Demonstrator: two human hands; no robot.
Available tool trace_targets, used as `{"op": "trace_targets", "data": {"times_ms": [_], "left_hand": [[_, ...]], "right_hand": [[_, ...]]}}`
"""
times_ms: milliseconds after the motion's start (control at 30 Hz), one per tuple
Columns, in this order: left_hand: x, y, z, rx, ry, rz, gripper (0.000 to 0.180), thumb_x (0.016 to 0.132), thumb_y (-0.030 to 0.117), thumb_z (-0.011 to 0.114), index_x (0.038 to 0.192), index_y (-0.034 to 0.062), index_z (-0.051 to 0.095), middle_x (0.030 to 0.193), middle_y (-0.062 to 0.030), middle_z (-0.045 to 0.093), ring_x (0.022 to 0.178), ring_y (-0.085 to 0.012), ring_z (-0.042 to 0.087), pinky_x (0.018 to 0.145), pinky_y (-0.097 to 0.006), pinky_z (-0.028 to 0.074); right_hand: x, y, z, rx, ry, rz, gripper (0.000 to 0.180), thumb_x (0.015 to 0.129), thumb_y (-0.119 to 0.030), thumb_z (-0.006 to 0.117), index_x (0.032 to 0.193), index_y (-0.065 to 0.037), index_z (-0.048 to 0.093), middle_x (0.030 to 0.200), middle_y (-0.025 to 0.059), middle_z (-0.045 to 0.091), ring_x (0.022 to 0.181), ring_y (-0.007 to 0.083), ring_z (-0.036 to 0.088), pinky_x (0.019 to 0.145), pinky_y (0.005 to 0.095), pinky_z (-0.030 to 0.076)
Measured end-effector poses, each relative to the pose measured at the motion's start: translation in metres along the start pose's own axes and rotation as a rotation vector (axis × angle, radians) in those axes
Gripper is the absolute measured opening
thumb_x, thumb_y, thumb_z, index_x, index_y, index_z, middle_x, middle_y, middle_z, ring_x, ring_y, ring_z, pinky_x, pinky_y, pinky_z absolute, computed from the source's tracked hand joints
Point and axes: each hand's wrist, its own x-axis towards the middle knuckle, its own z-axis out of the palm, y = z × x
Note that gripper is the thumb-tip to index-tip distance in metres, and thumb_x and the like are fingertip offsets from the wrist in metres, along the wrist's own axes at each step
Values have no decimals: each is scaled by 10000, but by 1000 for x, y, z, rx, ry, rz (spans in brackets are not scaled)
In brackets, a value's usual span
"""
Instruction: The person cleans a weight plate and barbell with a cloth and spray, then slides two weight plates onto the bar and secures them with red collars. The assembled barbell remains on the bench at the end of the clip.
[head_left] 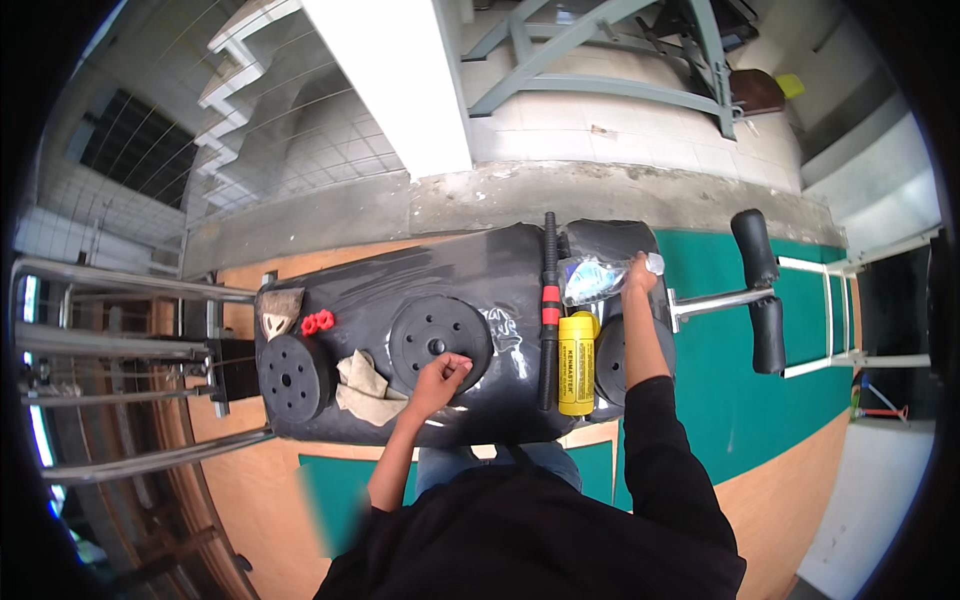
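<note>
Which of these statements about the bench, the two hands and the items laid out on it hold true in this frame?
1. The left hand rests on a black weight plate. True.
2. The right hand holds a yellow can. False: it holds a clear plastic bottle; the yellow can lies untouched.
3. A black bar lies beside the can. True.
4. The cloth is blue. False: beige.
</note>
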Motion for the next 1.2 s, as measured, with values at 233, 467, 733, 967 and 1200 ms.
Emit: {"op": "trace_targets", "data": {"times_ms": [233,467,733,967,1200], "left_hand": [[-27,-10,-29,-155,163,-58,177,918,128,579,1042,5,602,846,-13,610,731,-71,548,682,-222,462],[-38,-33,-57,-212,186,-49,174,897,92,575,1042,0,605,859,-27,618,736,-79,558,689,-220,465],[-46,-55,-90,-220,156,-34,188,900,123,587,1046,7,610,848,-12,611,750,-66,564,665,-215,472],[-31,-51,-94,-195,75,44,188,887,145,611,1010,3,616,775,5,591,677,-57,526,642,-210,447],[-29,-66,-109,-78,59,18,185,912,135,582,1044,6,602,844,0,587,742,-67,537,688,-218,463]], "right_hand": [[-98,-74,13,317,-172,-656,303,920,-267,593,1024,11,536,669,33,560,600,93,520,564,248,425],[-151,-94,-15,109,-273,-809,307,925,-294,583,953,12,589,655,24,554,561,69,482,509,228,382],[-217,-126,-46,-4,-407,-962,465,952,-373,493,1153,42,557,979,90,620,579,117,568,544,249,445],[-228,-113,-53,94,-462,-1026,507,934,-429,487,1130,33,555,1009,103,637,572,133,578,552,260,448],[-293,-113,-76,-175,-817,-924,535,930,-452,480,1154,23,581,948,93,664,561,116,559,537,255,454]]}}
